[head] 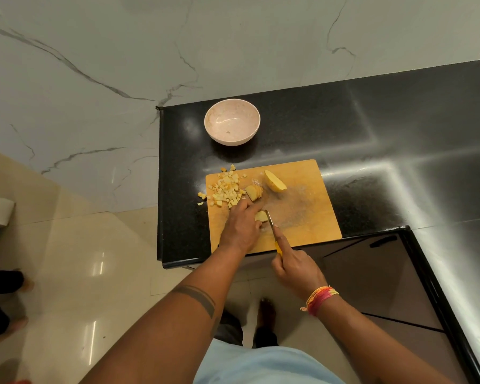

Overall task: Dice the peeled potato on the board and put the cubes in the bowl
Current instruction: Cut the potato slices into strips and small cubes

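A yellow-handled knife (273, 231) is being gripped by the right hand (297, 270), at about 5 o'clock from the middle of the wooden cutting board (311, 217); the fingers are being curled round the handle and the forefinger is being laid along the top of it. The blade is being held against a small potato piece (261, 216), which is being steadied by the curled fingers of the left hand (241, 228), pressed down at about 7 o'clock on the board. A woven thread band (320, 299) is being worn on the right wrist.

Beyond the left hand, a stack of slices (254, 192) is lying near the board's middle. A heap of cubes (226, 191) is being kept at 10 o'clock, with a few spilling just over the board's edge. A larger potato wedge (275, 181) is resting at 12 o'clock.

The board is being supported by a glossy black counter (372, 128). Further off, at 11 o'clock from the board and apart from it, a pale pink bowl (232, 125) is standing upright with no cubes seen inside. White veined marble wall (122, 51) is rising behind, and cream floor tiles (81, 245) are showing at 9 o'clock.
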The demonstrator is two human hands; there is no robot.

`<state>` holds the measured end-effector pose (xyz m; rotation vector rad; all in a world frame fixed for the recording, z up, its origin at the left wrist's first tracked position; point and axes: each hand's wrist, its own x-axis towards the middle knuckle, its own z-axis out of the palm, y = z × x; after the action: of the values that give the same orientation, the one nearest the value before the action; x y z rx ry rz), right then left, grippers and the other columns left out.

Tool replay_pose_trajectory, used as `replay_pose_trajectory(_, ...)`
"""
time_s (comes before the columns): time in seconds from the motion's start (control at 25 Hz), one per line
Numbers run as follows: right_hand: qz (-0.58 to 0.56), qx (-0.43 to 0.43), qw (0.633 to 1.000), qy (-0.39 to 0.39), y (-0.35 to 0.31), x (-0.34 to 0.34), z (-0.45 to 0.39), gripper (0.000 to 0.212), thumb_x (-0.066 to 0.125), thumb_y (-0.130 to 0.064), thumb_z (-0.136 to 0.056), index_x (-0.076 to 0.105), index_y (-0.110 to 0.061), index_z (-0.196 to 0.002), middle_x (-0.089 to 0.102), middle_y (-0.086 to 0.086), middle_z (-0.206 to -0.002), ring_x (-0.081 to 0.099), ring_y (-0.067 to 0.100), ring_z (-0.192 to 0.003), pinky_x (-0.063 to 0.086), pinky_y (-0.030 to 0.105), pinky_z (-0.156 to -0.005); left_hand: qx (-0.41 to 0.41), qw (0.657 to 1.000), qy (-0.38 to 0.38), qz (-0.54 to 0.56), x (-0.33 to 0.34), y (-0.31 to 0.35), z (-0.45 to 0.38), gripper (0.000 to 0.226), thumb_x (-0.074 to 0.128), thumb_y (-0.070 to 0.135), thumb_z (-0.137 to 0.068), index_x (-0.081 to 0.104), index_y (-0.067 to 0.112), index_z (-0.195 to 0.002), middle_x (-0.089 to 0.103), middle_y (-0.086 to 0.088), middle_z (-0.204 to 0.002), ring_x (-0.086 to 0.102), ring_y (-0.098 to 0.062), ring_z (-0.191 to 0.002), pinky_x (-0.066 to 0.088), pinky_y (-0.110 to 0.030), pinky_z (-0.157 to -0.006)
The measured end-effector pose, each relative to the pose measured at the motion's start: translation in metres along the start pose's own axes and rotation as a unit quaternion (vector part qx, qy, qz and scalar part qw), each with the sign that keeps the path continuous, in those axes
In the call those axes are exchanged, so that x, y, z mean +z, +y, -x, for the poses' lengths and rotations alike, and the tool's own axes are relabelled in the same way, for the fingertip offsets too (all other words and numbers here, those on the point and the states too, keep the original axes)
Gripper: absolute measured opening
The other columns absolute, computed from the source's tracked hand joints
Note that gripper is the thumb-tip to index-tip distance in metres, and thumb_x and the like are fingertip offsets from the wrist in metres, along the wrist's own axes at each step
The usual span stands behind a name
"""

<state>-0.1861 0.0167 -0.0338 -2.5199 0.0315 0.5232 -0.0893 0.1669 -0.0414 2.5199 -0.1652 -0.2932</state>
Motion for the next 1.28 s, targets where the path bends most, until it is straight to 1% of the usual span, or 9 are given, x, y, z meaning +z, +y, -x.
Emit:
replay_pose_trajectory(0.28,0.022,-0.015,1.0,-0.008,-0.01,-0.003,-0.009,0.082,0.042,-0.025,-0.097,-0.006,-0.033,-0.162,0.056,0.0,-0.062,0.054,0.023,-0.051,0.048,0.042,-0.052,0.007,1.0,0.004,-0.027,0.0,0.002,-0.001,0.043,0.066,0.011,-0.094,0.062,0.015,-0.137,0.052,0.001,-0.126,0.047,-0.022,-0.117,0.046,-0.035,-0.103)
replay_pose_trajectory(0.44,0.039,-0.015,0.999,-0.02,-0.016,-0.007,-0.02,0.079,0.041,-0.026,-0.098,-0.006,-0.029,-0.162,0.056,0.001,-0.062,0.053,0.021,-0.051,0.048,0.039,-0.053,0.004,1.0,0.007,-0.016,-0.001,0.005,-0.001,0.038,0.064,0.008,-0.094,0.066,0.012,-0.132,0.055,0.0,-0.126,0.05,-0.022,-0.118,0.047,-0.033,-0.102)
replay_pose_trajectory(0.56,0.062,-0.014,0.998,-0.028,-0.016,-0.007,-0.018,0.08,0.04,-0.028,-0.099,-0.008,-0.029,-0.162,0.058,0.002,-0.063,0.054,0.021,-0.051,0.049,0.039,-0.052,-0.001,1.0,0.011,-0.025,-0.004,0.008,-0.002,0.037,0.063,0.012,-0.095,0.066,0.013,-0.132,0.055,-0.001,-0.128,0.051,-0.021,-0.118,0.046,-0.032,-0.102)
replay_pose_trajectory(0.68,0.083,-0.004,0.996,-0.037,-0.011,-0.002,0.001,0.082,0.04,-0.028,-0.098,-0.014,-0.03,-0.161,0.056,0.0,-0.062,0.052,0.02,-0.05,0.043,0.035,-0.048,0.0,1.0,0.013,-0.027,-0.003,0.009,-0.001,0.038,0.063,0.013,-0.095,0.066,0.014,-0.132,0.055,-0.002,-0.129,0.052,-0.021,-0.119,0.046,-0.031,-0.101)
replay_pose_trajectory(0.84,0.084,0.004,0.996,-0.038,-0.005,0.001,0.024,0.083,0.039,-0.029,-0.098,-0.017,-0.031,-0.16,0.052,-0.006,-0.059,0.051,0.017,-0.049,0.033,0.032,-0.045,-0.016,1.0,0.006,-0.011,-0.003,0.008,-0.001,0.041,0.065,0.011,-0.095,0.064,0.016,-0.135,0.054,0.0,-0.13,0.05,-0.02,-0.124,0.045,-0.031,-0.106)
replay_pose_trajectory(0.92,0.076,-0.001,0.997,-0.033,-0.002,-0.001,0.026,0.083,0.039,-0.028,-0.098,-0.015,-0.032,-0.16,0.052,-0.006,-0.059,0.052,0.017,-0.049,0.035,0.033,-0.045,-0.019,1.0,0.004,-0.009,-0.005,0.009,0.0,0.043,0.066,0.011,-0.095,0.062,0.016,-0.138,0.052,0.0,-0.132,0.049,-0.02,-0.125,0.043,-0.029,-0.106)
replay_pose_trajectory(1.0,0.067,-0.006,0.997,-0.026,-0.005,-0.002,0.024,0.083,0.039,-0.027,-0.098,-0.015,-0.032,-0.16,0.053,-0.005,-0.06,0.054,0.018,-0.05,0.042,0.035,-0.047,-0.024,1.0,0.004,-0.006,-0.005,0.007,0.003,0.045,0.066,0.013,-0.095,0.06,0.017,-0.14,0.051,0.0,-0.132,0.048,-0.019,-0.126,0.041,-0.028,-0.103)
replay_pose_trajectory(1.16,0.062,-0.014,0.998,-0.016,-0.016,-0.004,0.004,0.082,0.039,-0.027,-0.098,-0.013,-0.032,-0.161,0.056,-0.001,-0.062,0.053,0.019,-0.05,0.045,0.036,-0.051,-0.028,1.0,0.01,-0.001,-0.003,0.005,0.007,0.045,0.063,0.011,-0.096,0.059,0.021,-0.14,0.052,0.001,-0.13,0.048,-0.019,-0.125,0.046,-0.034,-0.103)
replay_pose_trajectory(1.28,0.052,-0.01,0.998,-0.025,-0.023,-0.005,-0.011,0.08,0.039,-0.028,-0.098,-0.011,-0.031,-0.161,0.057,0.001,-0.064,0.055,0.021,-0.052,0.047,0.038,-0.054,-0.032,0.999,0.017,0.008,-0.003,0.005,0.005,0.04,0.062,0.009,-0.096,0.063,0.016,-0.135,0.055,0.0,-0.128,0.053,-0.02,-0.121,0.049,-0.036,-0.1)
